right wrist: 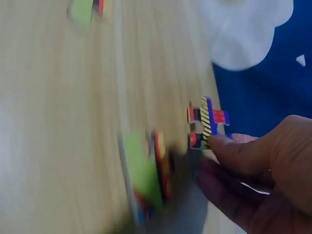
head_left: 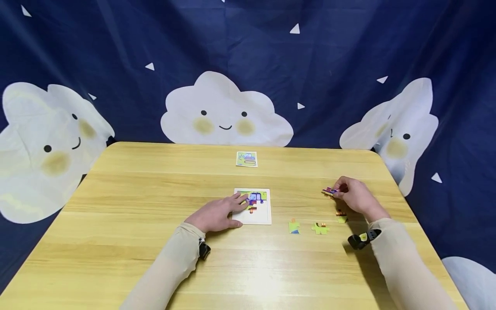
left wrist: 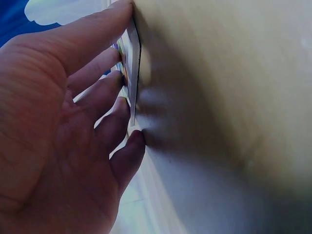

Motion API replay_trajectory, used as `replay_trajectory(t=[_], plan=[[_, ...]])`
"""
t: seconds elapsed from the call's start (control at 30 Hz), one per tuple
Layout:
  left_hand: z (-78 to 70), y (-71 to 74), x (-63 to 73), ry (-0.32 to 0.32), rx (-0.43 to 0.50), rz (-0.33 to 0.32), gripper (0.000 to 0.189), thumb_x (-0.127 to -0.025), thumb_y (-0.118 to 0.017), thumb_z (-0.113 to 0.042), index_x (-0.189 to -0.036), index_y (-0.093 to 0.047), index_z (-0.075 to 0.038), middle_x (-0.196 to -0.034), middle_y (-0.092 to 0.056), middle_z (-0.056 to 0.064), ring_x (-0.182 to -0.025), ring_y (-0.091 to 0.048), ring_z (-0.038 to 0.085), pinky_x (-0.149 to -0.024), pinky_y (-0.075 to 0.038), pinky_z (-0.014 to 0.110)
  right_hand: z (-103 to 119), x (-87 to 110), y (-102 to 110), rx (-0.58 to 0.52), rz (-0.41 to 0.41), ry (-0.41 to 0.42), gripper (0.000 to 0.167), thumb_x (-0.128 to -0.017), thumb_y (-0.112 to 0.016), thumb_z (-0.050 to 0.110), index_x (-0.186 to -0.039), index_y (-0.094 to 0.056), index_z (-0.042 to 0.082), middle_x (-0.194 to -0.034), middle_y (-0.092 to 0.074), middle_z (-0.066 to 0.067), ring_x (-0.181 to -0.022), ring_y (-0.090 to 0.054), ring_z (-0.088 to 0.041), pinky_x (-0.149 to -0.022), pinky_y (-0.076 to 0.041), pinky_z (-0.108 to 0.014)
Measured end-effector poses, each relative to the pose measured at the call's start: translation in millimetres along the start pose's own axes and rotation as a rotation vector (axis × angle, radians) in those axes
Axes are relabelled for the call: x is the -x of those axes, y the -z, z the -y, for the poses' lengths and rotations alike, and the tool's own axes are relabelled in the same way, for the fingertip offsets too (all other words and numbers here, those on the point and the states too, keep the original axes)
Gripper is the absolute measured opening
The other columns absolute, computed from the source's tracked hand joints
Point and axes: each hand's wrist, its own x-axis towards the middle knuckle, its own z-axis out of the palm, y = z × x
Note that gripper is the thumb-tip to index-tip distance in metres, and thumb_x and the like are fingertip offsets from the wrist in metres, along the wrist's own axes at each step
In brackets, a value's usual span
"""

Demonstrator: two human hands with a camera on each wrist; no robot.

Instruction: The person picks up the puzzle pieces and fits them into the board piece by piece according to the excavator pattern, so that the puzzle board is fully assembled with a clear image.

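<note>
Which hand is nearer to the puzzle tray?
Left. The left hand touches the puzzle tray at its left side; the right hand is farther right, pinching a piece.

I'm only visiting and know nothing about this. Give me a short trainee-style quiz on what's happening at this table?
1. Which hand pinches a puzzle piece?
2. Seen in the head view, the picture card lies where relative to the tray? a) on its near side b) on its far side c) underneath
3. True or false: the tray is completely filled.

Key: 1. The right hand. 2. b. 3. False; bare white shows.
</note>
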Motion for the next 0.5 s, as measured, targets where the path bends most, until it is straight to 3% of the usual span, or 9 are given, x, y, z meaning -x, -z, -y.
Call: replay_trajectory(t=[0.13, 0.3, 0.4, 0.5], plan=[[-0.3, -0.5, -0.4, 0.007, 0.001, 0.004, 0.062, -0.092, -0.069, -0.031, -0.147, -0.046, -0.014, -0.160, -0.024, 0.001, -0.145, -0.022, 0.028, -0.114, -0.028, 0.049, 21.9, 0.7, -8.3, -0.206, -0.015, 0.028, 0.003, -0.092, -0.063, -0.005, -0.093, -0.062, -0.003, -0.087, -0.063, -0.013, -0.078, -0.066, -0.025, -0.066, -0.058, -0.035], [-0.7, -0.5, -0.8, 0.008, 0.001, 0.005, 0.062, -0.092, -0.070, -0.030, -0.147, -0.046, -0.014, -0.160, -0.024, 0.001, -0.145, -0.021, 0.028, -0.113, -0.028, 0.049, 50.4, -3.3, -21.3, -0.485, 0.069, 0.048, 0.005, -0.093, -0.059, -0.009, -0.099, -0.060, -0.009, -0.095, -0.062, -0.021, -0.083, -0.068, -0.032, -0.075, -0.059, -0.043], [-1.2, -0.2, -0.5, 0.011, 0.000, 0.009, 0.063, -0.092, -0.069, -0.031, -0.148, -0.045, -0.014, -0.160, -0.023, -0.001, -0.145, -0.020, 0.027, -0.114, -0.027, 0.048, 64.4, -6.5, -30.2, -0.564, 0.121, 0.054, 0.008, -0.093, -0.058, -0.009, -0.101, -0.060, -0.011, -0.094, -0.061, -0.023, -0.084, -0.068, -0.037, -0.076, -0.058, -0.047], [-1.0, -0.6, 0.1, 0.011, 0.005, 0.005, 0.063, -0.092, -0.069, -0.031, -0.147, -0.045, -0.014, -0.160, -0.023, -0.001, -0.145, -0.020, 0.026, -0.114, -0.026, 0.048, 77.4, -9.4, -41.0, -0.559, 0.157, 0.068, 0.009, -0.094, -0.058, -0.006, -0.101, -0.061, -0.009, -0.093, -0.061, -0.021, -0.083, -0.068, -0.037, -0.075, -0.059, -0.047]])
